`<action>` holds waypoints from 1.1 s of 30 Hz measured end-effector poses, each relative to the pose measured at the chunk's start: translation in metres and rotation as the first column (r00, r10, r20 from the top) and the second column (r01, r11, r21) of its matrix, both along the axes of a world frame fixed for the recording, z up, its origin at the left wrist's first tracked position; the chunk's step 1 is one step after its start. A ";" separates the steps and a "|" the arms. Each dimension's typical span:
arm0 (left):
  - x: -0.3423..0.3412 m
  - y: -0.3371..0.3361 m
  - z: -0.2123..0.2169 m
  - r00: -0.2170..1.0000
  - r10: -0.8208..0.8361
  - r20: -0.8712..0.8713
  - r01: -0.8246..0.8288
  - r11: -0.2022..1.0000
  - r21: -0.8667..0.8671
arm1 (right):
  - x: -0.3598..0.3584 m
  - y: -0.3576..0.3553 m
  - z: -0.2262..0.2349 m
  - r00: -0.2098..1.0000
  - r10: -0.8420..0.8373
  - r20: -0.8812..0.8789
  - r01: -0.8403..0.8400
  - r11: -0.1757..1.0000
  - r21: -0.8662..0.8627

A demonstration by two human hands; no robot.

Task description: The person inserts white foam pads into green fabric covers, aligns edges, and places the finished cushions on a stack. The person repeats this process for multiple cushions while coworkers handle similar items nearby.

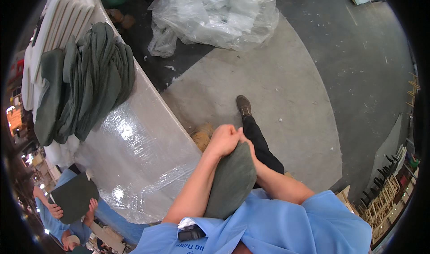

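A dark green fabric cushion (pixel 230 182) stands up against my blue shirt, between my forearms. At its far end, my left hand (pixel 225 139) is closed on the edge, fingers bent inward. Right beside it, my right hand (pixel 246 140) pinches the same end, partly hidden behind the cushion and the left hand. The two hands touch or nearly touch. What the fingertips grip in detail is too small to make out.
On my left runs a table (pixel 148 142) wrapped in clear plastic. It bears a pile of dark green covers (pixel 89 79) and white foam pads (pixel 67 17). A co-worker holds another green cushion (pixel 75 198). Bagged clear plastic (pixel 215 17) lies ahead; wooden frames (pixel 385 200) stand at right.
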State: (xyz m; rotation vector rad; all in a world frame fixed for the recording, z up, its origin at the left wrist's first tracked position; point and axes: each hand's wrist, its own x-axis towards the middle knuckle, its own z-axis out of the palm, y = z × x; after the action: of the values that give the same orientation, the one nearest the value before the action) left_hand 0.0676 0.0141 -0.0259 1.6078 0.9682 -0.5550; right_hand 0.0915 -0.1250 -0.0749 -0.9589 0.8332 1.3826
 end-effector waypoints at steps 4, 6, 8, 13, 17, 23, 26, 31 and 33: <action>0.023 -0.010 0.001 0.976 0.023 -0.218 -0.076 0.968 -0.238 | 0.021 -0.011 0.012 0.968 -0.118 -0.223 0.147 0.982 0.116; 0.014 -0.015 -0.002 0.987 0.085 -0.138 -0.116 0.965 -0.237 | 0.024 -0.018 0.008 0.971 -0.051 -0.235 0.090 0.983 0.159; 0.002 -0.020 -0.007 0.992 0.115 -0.045 -0.122 0.972 -0.202 | 0.025 -0.023 0.003 0.971 0.063 -0.229 -0.026 0.987 0.161; -0.004 -0.020 0.000 0.998 0.032 0.048 -0.030 0.998 -0.053 | 0.010 -0.040 -0.026 0.989 0.140 -0.041 -0.139 0.990 0.035; -0.008 -0.014 0.006 0.997 0.057 0.047 -0.053 0.996 -0.076 | 0.008 -0.046 -0.031 0.982 0.189 0.024 -0.188 0.981 -0.051; -0.036 -0.023 -0.011 0.984 0.145 0.100 -0.156 0.981 0.112 | -0.016 -0.025 -0.052 0.954 0.239 0.179 -0.216 0.967 -0.139; -0.049 -0.012 -0.002 0.979 0.202 0.019 -0.203 0.974 0.101 | -0.003 0.020 -0.028 0.898 0.436 0.061 -0.389 0.850 -0.354; -0.052 -0.008 0.002 0.973 0.228 0.033 -0.230 0.970 0.081 | 0.007 0.037 -0.005 0.897 0.441 0.043 -0.397 0.844 -0.361; -0.058 -0.015 -0.003 0.967 0.245 0.068 -0.251 0.962 0.110 | 0.007 0.034 -0.006 0.908 0.419 0.023 -0.391 0.864 -0.318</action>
State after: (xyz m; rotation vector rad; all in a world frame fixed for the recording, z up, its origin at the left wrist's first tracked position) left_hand 0.0101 -0.0012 -0.0285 1.5663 1.1594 -0.2851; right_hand 0.0984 -0.0914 -0.0812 -1.4976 0.8206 1.5773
